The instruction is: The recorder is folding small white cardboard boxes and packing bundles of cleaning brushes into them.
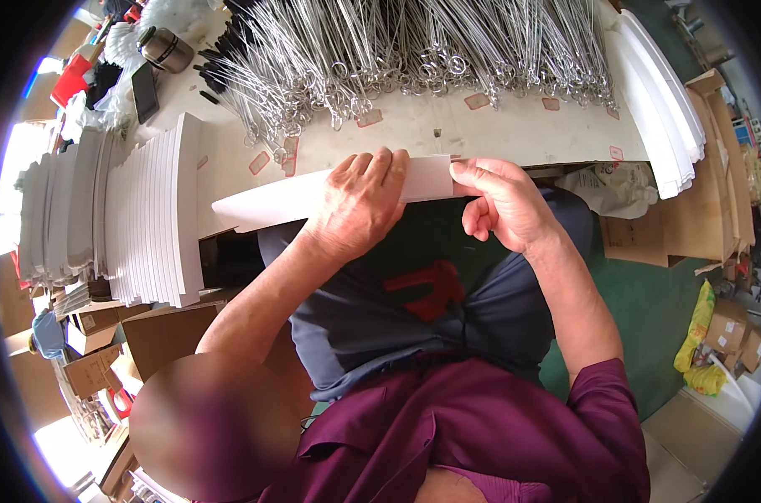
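Observation:
A long, narrow white paper carton (280,199), lying flat, stretches along the table's near edge. My left hand (359,201) grips its middle from above, with fingers bent over the far side. At the carton's right end is my right hand (506,201), its thumb and bent forefinger pinching the end. The other fingers of that hand are curled in toward the palm. Beyond both hands, a large heap of thin metal wire rods (380,59) with looped ends spreads across the table, and some black tips show at its left.
Stacks of flat white cartons stand at the left (150,218) and right (661,105). A metal flask (164,50) and a dark phone (145,94) sit at the far left. A cardboard box (674,226) is at the right. Something red (431,289) shows below, between my legs.

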